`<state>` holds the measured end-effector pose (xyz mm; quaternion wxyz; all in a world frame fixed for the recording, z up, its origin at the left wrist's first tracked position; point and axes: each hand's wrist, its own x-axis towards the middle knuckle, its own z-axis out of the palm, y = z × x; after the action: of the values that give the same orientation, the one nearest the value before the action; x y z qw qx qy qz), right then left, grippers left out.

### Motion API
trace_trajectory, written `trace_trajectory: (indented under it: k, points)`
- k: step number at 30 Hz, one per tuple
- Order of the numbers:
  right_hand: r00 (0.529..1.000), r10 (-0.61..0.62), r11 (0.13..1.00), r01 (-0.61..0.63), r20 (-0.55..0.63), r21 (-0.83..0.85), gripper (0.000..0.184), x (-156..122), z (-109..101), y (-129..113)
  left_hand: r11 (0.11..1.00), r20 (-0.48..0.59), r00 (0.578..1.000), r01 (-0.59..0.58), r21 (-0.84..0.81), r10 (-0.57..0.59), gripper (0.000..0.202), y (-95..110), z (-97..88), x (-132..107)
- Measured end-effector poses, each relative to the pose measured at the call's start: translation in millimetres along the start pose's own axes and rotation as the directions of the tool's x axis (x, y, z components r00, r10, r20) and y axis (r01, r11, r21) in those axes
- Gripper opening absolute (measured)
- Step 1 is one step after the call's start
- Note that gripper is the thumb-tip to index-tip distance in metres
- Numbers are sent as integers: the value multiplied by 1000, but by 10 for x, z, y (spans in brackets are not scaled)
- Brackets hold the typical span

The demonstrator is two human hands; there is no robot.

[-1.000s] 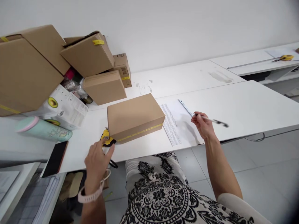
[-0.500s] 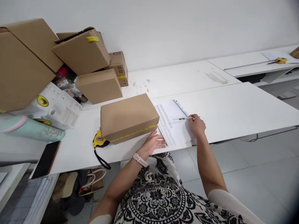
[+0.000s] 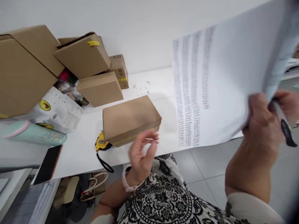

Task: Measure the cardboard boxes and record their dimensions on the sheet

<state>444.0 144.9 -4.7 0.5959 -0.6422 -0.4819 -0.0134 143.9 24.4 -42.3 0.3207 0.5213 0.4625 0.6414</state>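
Right hand (image 3: 263, 116), blurred, pinches the printed paper (image 3: 224, 81) near its right edge and also holds a pen (image 3: 284, 124); the sheet is raised off the white table (image 3: 77, 152), to the right of the closed carton (image 3: 130, 116). Left hand (image 3: 142, 154) is bare of any object, fingers loosely curled, thumb apart, before the carton's front; contact cannot be told. Yellow tape measure (image 3: 102, 141) sits at the carton's left corner.
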Motion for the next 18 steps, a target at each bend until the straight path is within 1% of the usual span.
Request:
trace_trajectory:
  k: [1,2,3,4,5,6,7,8,9,10,11,12,13,14,15,16,17,18]
  points:
    - [997,41,995,-46,58,93,23,-4,119,-164,981,-167,967,-180,74,191,21,89,-109,40]
    - [992,57,983,-76,114,168,24,-31,282,-322,930,-309,878,-327,170,365,19,155,-216,90]
    - [976,34,967,-86,213,239,24,-81,480,-471,864,-398,769,-423,271,501,19,197,-318,143]
    - [955,-6,952,-85,295,295,24,-150,699,-605,802,-429,679,-474,363,596,22,218,-415,195]
    - [914,-59,936,-88,401,340,25,-236,928,-723,748,-406,634,-495,442,659,27,221,-507,243]
    - [874,-105,922,-93,474,376,28,-333,1152,-824,698,-327,638,-501,511,698,32,210,-594,282]
    - [816,-150,914,-100,558,393,31,-438,1362,-908,644,-205,674,-502,577,710,36,186,-675,313]
    - [761,-176,907,-122,624,404,31,-543,1548,-977,585,-61,724,-501,638,687,39,150,-752,335]
    - [711,-179,905,-152,680,397,31,-642,1705,-1031,516,86,763,-511,688,641,42,100,-825,351]
    - [666,-171,909,-177,726,376,30,-731,1829,-1071,448,219,788,-528,721,575,45,36,-893,363]
    - [627,-160,919,-187,762,347,29,-803,1921,-1100,397,325,807,-541,742,493,50,-41,-956,371]
    - [592,-150,935,-175,792,308,27,-853,1981,-1118,367,402,823,-547,752,401,55,-128,-1012,378]
    - [560,-148,955,-133,815,265,26,-880,2011,-1126,355,455,834,-546,759,311,61,-223,-1061,384]
    - [535,-148,975,-63,832,214,25,-883,2016,-1128,353,490,841,-542,763,230,64,-317,-1099,390]
    - [529,-143,988,22,837,155,23,-864,1999,-1127,359,509,844,-533,766,168,65,-407,-1125,396]
    - [548,-132,991,105,826,88,22,-827,1964,-1126,368,512,850,-519,771,124,64,-485,-1136,401]
    - [592,-118,986,164,797,24,21,-779,1916,-1130,378,509,855,-506,775,101,62,-548,-1135,407]
    - [647,-111,982,189,754,-17,23,-726,1861,-1141,389,501,860,-495,777,96,61,-594,-1122,415]
